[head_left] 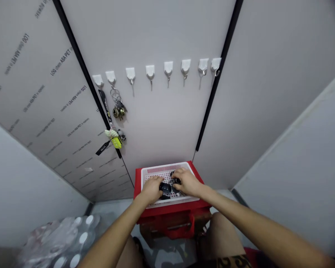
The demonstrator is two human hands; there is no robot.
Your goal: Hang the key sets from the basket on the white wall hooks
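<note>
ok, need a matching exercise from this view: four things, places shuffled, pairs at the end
1. White basket
2. Brass-toned key bunch
3. Plastic-wrapped bottles
4. Right hand

A. Low at the picture's left
B. Reaching into the basket
C. On the red cover
D. Hanging from the second hook from the left

Pairs: 1-C, 2-D, 3-A, 4-B

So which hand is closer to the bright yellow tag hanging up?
Left. The left hand is below and right of the yellow tag; the right hand is farther to the right.
</note>
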